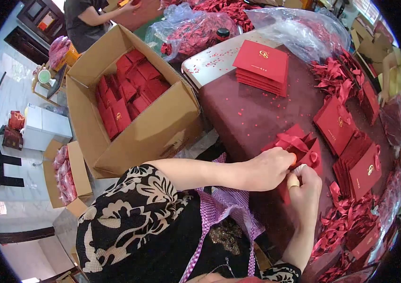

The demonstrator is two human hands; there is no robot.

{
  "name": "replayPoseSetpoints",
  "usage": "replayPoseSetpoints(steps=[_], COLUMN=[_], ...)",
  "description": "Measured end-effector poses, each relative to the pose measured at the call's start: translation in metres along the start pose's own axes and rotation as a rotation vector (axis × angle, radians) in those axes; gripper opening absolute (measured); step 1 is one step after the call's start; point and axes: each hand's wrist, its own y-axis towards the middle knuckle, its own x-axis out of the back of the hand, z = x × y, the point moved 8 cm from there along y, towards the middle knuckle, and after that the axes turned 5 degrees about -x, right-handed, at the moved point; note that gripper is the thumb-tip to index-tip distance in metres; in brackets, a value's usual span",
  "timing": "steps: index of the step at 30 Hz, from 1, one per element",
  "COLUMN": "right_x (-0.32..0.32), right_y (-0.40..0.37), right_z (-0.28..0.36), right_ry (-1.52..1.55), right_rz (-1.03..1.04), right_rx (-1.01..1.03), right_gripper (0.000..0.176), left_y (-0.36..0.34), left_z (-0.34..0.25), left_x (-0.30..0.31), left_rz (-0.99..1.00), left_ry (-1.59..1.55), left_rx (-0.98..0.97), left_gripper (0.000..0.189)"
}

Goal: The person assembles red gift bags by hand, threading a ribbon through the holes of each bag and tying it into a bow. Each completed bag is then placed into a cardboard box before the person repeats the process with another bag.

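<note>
Both of my hands meet at a red paper bag (312, 150) with red ribbon on it, near the front edge of the maroon-covered table (224, 106). My left hand (276, 167) comes in from the left, fingers closed at the ribbon, with something orange on a fingertip. Close beside it, my right hand (304, 186) pinches at the same spot, with a yellowish band on one finger. The exact part between the fingertips is hidden. Right of the hands stand folded red bags (365, 174) with gold lettering.
A large open carton (148, 141) of red bags stands left of the table. Stacked red bags (261, 61) lie at the back, ribbon bundles (334, 226) at the right. One person (85, 23) is at the upper left; another's arm (386, 78) shows at the right.
</note>
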Motion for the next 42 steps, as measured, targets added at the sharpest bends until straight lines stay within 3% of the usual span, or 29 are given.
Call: replayPoseSetpoints(steps=[3, 6, 11, 13, 16, 19, 20, 25, 42], right_x=[0.003, 0.002, -0.006, 0.001, 0.016, 0.029, 0.031, 0.02, -0.014], right_y=[-0.003, -0.013, -0.019, -0.017, -0.009, -0.008, -0.01, -0.017, -0.02], right_z=[0.009, 0.033, 0.037, 0.031, 0.016, 0.004, 0.0, -0.007, -0.01], right_ry=[-0.107, -0.416, -0.554, -0.399, -0.215, -0.05, 0.019, 0.014, 0.104], right_rz=[-0.105, -0.22, -0.192, -0.257, -0.223, -0.204, -0.22, -0.163, -0.141], right_rx=[0.133, 0.344, 0.389, 0.417, 0.27, 0.151, 0.104, 0.149, 0.148], right_gripper=[0.014, 0.016, 0.015, 0.013, 0.009, 0.009, 0.009, 0.011, 0.009], left_y=[0.002, 0.004, 0.007, 0.007, 0.017, 0.02, 0.018, 0.006, -0.01], left_z=[0.0, -0.001, -0.002, 0.012, 0.014, 0.029, 0.037, 0.055, 0.058], left_x=[0.001, -0.001, 0.002, -0.004, 0.019, 0.034, 0.036, 0.031, 0.02], left_rz=[0.008, 0.02, -0.013, -0.001, -0.064, -0.058, 0.017, 0.093, 0.157], left_ry=[-0.053, -0.051, -0.052, -0.109, -0.066, -0.113, -0.156, -0.463, -0.597], left_rx=[0.024, 0.036, 0.023, 0.083, 0.057, 0.185, 0.325, 0.571, 0.635], left_gripper=[0.011, 0.011, 0.01, 0.009, 0.008, 0.018, 0.02, 0.022, 0.026])
